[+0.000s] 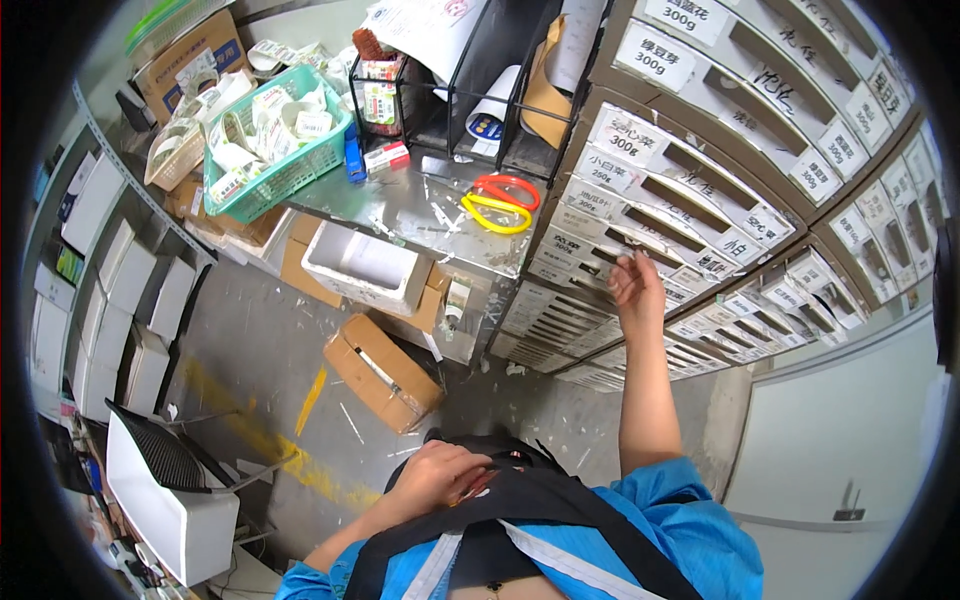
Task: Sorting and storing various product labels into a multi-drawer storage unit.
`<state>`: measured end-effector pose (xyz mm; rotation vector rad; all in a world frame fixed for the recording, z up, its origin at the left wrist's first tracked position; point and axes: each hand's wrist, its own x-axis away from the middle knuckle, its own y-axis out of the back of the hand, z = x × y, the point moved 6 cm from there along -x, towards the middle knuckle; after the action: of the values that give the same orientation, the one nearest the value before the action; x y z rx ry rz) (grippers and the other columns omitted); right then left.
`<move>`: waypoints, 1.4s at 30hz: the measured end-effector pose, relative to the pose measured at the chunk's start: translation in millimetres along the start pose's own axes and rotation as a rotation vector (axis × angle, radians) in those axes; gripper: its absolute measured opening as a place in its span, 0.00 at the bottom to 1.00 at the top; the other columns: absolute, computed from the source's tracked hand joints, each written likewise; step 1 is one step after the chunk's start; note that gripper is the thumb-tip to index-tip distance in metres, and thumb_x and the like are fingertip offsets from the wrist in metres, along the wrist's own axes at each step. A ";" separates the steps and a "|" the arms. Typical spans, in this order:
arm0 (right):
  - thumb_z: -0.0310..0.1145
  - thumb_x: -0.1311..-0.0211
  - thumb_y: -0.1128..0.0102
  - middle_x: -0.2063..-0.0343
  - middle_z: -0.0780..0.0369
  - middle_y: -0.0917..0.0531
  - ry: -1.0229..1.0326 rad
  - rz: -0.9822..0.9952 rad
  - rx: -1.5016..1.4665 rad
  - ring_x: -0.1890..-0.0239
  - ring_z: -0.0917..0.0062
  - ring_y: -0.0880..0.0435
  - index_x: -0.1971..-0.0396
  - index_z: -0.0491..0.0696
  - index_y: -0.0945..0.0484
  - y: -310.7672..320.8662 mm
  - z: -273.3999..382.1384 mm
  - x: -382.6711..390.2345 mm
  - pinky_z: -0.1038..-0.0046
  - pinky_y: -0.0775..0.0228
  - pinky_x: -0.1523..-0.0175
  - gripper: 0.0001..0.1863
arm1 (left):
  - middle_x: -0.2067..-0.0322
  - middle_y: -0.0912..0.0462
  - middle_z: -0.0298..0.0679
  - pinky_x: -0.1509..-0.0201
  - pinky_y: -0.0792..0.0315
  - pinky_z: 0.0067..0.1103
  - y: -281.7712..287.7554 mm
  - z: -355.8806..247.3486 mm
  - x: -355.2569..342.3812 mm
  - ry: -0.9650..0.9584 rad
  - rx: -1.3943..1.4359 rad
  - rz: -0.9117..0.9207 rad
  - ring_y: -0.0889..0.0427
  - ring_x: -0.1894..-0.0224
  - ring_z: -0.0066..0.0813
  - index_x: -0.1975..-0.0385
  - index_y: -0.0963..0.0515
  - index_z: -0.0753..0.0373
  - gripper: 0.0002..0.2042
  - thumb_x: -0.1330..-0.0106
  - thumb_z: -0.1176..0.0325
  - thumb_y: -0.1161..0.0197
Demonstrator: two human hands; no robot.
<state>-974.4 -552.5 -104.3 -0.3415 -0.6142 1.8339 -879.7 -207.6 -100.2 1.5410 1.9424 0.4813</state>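
Observation:
My right hand (640,290) is raised in front of a wall of stacked, labelled cardboard slots (675,200). Its fingers are loosely bent and a little apart, close to the slot fronts, and I see nothing between them. Whether the fingertips touch a slot cannot be made out. Against the front of my black apron (540,470), my left hand (440,475) is held low with its fingers curled in. Something small and reddish shows under those fingers, too covered to name.
A metal table (420,205) carries a turquoise basket (225,190) of label rolls, red-and-yellow scissors (500,205) and a black file rack (455,105). Below are a white foam box (365,265) and a cardboard box (385,375). A chair (170,460) stands left; a pale door (840,420), right.

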 end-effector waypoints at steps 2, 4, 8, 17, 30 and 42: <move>0.33 0.39 0.47 0.76 0.62 0.24 -0.032 0.098 -0.256 0.70 0.77 0.25 0.67 0.47 0.33 6.6 -0.4 -8.1 0.75 0.34 0.66 0.07 | 0.77 0.22 0.37 0.67 0.30 0.25 -1.4 -3.7 -7.4 -0.024 0.011 0.022 0.22 0.73 0.36 0.70 0.21 0.58 0.07 0.49 0.69 0.34; 0.32 0.40 0.48 0.77 0.62 0.25 0.004 0.096 -0.231 0.71 0.77 0.25 0.67 0.47 0.33 10.0 -8.9 16.4 0.75 0.34 0.66 0.06 | 0.75 0.21 0.39 0.67 0.29 0.26 2.9 -4.2 -22.5 -0.070 0.063 0.029 0.22 0.70 0.37 0.69 0.21 0.59 0.07 0.49 0.72 0.35; 0.28 0.41 0.49 0.78 0.63 0.27 -0.009 0.101 0.056 0.73 0.77 0.27 0.59 0.47 0.35 8.9 -20.4 108.4 0.74 0.34 0.65 0.11 | 0.73 0.21 0.39 0.67 0.29 0.25 32.8 -1.9 -78.5 -0.084 0.071 -0.179 0.22 0.69 0.37 0.69 0.20 0.60 0.09 0.51 0.77 0.35; 0.31 0.44 0.40 0.70 0.60 0.19 -0.319 0.308 0.607 0.67 0.78 0.21 0.58 0.43 0.27 32.3 -2.0 192.9 0.76 0.30 0.62 0.15 | 0.63 0.21 0.35 0.52 0.35 0.28 -9.6 -45.6 -224.3 -0.529 -0.432 0.247 0.26 0.57 0.33 0.64 0.23 0.59 0.18 0.57 0.65 0.31; 0.27 0.59 0.35 0.65 0.58 0.20 0.439 0.346 1.755 0.57 0.64 0.24 0.56 0.46 0.27 7.2 153.0 116.2 0.66 0.34 0.53 0.24 | 0.50 0.28 0.42 0.46 0.35 0.32 -39.9 -32.0 -275.4 -0.449 -0.459 0.476 0.31 0.48 0.41 0.50 0.29 0.57 0.28 0.56 0.65 0.32; 0.34 0.59 0.31 0.61 0.55 0.21 0.468 0.295 1.642 0.56 0.63 0.24 0.58 0.45 0.25 14.1 157.9 103.5 0.67 0.34 0.52 0.24 | 0.55 0.25 0.38 0.47 0.35 0.30 -40.9 -57.0 -265.3 -0.563 -0.296 0.352 0.29 0.52 0.38 0.54 0.27 0.56 0.24 0.54 0.68 0.33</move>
<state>-1101.9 -497.3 24.4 0.2855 1.3184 1.8396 -910.2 -468.5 -20.9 1.6074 1.1305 0.3994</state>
